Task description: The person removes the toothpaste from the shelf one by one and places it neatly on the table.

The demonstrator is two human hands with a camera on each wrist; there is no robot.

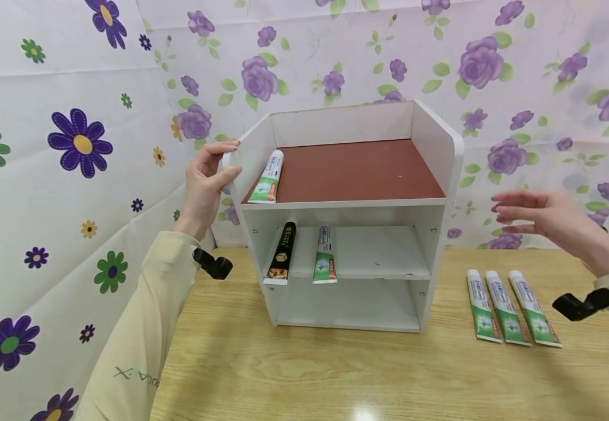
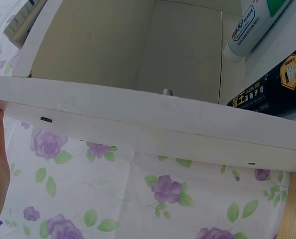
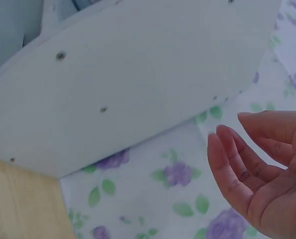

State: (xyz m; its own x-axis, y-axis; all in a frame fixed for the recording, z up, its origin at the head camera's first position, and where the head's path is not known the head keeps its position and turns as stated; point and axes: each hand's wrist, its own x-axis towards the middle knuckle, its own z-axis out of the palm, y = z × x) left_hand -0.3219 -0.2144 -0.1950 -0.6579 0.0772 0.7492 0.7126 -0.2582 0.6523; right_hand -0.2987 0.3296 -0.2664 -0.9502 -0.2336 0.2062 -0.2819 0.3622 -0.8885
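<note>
A white three-level shelf unit stands on the wooden table. My left hand grips the top front corner of its left side panel, fingers curled over the edge. A green-and-white toothpaste tube lies on the brown top level. On the middle level a black tube lies beside a green tube. My right hand hovers open to the right of the shelf's side panel, empty, fingers straight. Three more green tubes lie on the table below it.
Flowered cloth hangs behind and to the left of the table. The shelf's bottom level holds nothing. Black wrist mounts show on both sleeves.
</note>
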